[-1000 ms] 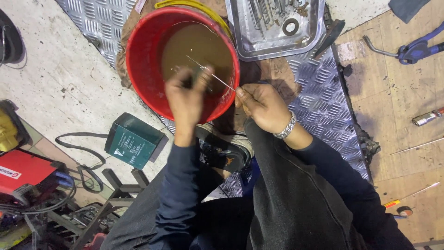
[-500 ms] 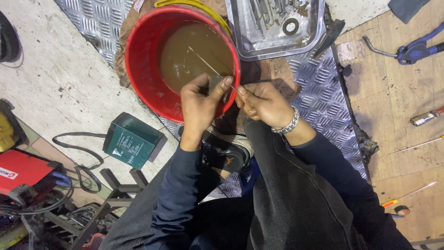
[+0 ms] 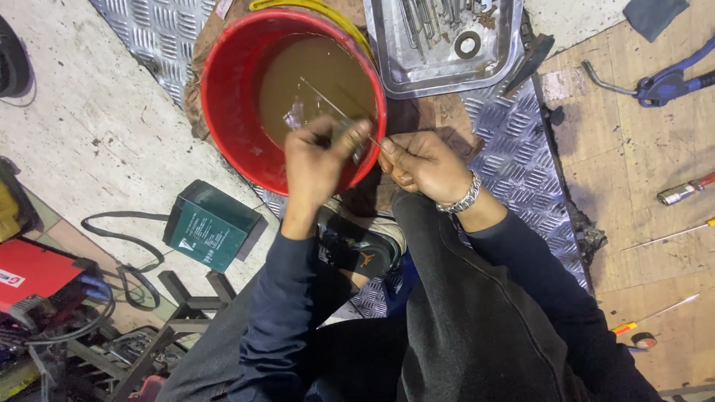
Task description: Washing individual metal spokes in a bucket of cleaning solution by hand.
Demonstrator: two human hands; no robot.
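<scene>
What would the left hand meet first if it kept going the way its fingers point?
Probably the red bucket: the left hand points over its near rim, towards the brown liquid. Height above it is unclear.

A repair workshop, with the work done on the floor. Steel tread plate (image 3: 514, 156) lies over bare concrete (image 3: 89, 134) and worn boards (image 3: 640, 186). A metal tray (image 3: 447, 71) holds loose tools and a washer. A screwdriver (image 3: 655, 313), a green battery (image 3: 212, 227), a red machine (image 3: 33, 275) with cables and a red bucket (image 3: 231, 112) of muddy water lie about.
</scene>
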